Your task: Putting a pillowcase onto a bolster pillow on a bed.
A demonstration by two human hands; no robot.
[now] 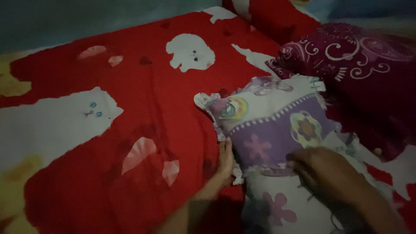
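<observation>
Purple frilled pillow point(273, 130) lies under both hands.

Both forearms are bare, no sleeves, and the left hand point(225, 158) and right hand point(320, 167) wear nothing

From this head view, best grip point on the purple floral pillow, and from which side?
Probably the frilled left edge of the purple floral pillow, approached from the left, over the red cat-print sheet. The left hand already rests there, the right hand lies on top, and the maroon pillow crowds its far right side.
</observation>
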